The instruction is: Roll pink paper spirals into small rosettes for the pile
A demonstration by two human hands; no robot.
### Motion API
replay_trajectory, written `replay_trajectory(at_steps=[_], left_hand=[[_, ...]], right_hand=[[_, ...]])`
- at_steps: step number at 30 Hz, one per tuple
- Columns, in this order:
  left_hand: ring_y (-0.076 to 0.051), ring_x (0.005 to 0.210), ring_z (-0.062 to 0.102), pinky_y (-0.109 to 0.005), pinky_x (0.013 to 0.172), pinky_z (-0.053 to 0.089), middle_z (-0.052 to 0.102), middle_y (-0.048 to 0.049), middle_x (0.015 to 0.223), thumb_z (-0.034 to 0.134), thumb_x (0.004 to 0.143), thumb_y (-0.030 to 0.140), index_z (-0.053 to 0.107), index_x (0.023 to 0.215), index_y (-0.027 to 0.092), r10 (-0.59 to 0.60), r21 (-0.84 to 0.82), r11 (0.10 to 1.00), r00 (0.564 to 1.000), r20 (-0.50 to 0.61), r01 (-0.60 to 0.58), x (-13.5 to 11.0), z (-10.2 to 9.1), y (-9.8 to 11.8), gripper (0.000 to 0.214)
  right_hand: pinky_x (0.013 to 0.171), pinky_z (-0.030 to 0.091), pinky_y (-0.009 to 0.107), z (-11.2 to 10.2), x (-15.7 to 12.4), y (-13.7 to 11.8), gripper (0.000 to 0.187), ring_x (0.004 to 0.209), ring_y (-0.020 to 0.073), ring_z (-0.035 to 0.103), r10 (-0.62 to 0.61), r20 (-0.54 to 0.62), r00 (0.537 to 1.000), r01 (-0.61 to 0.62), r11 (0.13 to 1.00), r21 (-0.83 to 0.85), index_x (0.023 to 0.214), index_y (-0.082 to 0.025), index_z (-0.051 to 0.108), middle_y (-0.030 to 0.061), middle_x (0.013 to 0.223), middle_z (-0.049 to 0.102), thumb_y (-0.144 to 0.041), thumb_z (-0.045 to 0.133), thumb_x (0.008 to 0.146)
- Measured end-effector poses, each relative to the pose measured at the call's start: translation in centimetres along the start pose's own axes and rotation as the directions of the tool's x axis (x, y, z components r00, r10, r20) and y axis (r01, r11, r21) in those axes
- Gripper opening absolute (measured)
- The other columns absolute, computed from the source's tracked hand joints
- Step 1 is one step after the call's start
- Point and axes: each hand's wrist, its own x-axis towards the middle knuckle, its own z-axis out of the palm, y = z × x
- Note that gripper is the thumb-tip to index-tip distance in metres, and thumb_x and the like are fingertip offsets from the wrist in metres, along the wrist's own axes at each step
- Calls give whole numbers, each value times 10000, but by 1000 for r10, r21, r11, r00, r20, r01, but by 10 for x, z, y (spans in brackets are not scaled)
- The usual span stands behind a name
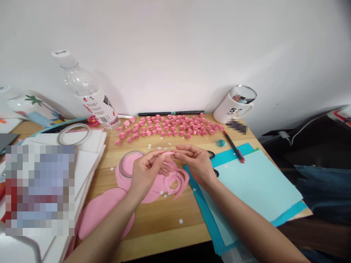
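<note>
Both my hands meet over the middle of the wooden table. My left hand and my right hand pinch a pink paper spiral strip between their fingertips; its loose coils hang down below them. Under the hands lie pink paper circles and a clear round lid or dish. Behind the hands, many small rolled pink paper roses are spread across the table. Small white sticky squares are scattered around.
A tipped clear water bottle and a white mug stand near the wall. A black pen lies at the back, another pen on the right. Teal and light blue sheets lie right, white foam sheets and a tape ring left.
</note>
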Motion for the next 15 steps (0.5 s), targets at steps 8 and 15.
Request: replay_trajectory(at_steps=[8,15], left_hand=[[-126,441,610,-211,398,503,683,-42,641,633,726,361,650,735,122,13,124,992,1000,-17,-10,-1,3,0,240],[-128,461,617,-210,416,511,686,-31,622,632,727,333,663,698,132,25,120,993,999,-37,-20,-1,2,1,205]], right_hand=[[696,552,338,4,-4,0,368,733,221,692,-32,-4,999,31,994,-101,842,-164,658,63,767,734,-331,791,542],[701,544,335,4,-6,0,296,754,223,692,-70,-3,998,69,988,-139,848,-168,647,62,772,728,-304,750,606]])
